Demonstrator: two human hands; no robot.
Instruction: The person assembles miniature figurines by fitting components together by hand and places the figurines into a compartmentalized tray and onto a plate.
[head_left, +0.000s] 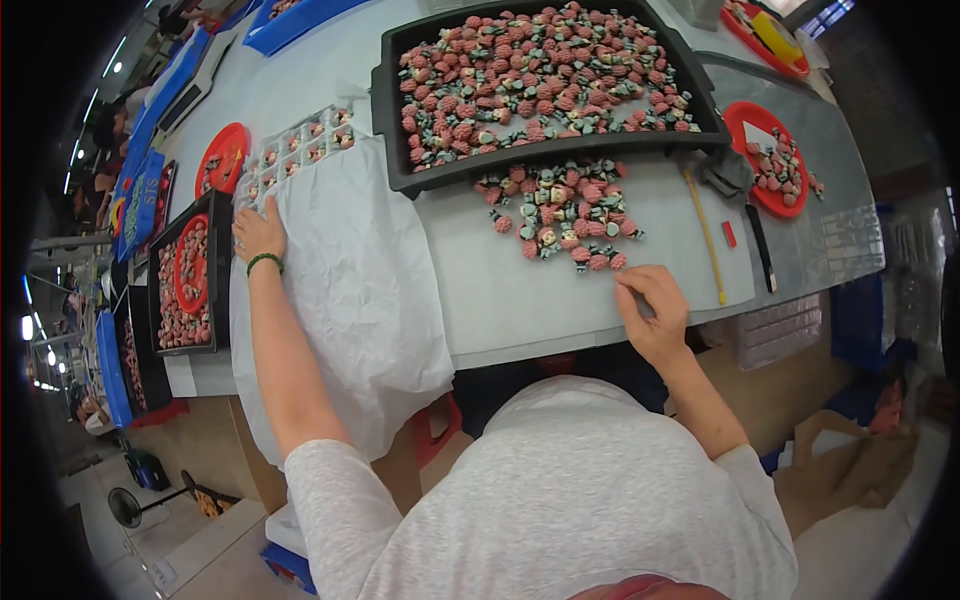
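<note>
My left hand, a green bead bracelet at its wrist, lies with fingers stretched out on a thin white plastic sheet. Its fingertips reach the near edge of a clear compartment tray holding small figurines in some pockets. My right hand is closed in a pinch at the near edge of a loose pile of figurines with bumpy pink heads and grey-green bodies. Thumb and forefinger tips come together beside one pink head; whether they grip it is too small to make out.
Behind the pile stands a large black tray heaped with figurines. Red plates and a dark tray hold more. A yellow stick, a red block and a black strip-like tool lie at right.
</note>
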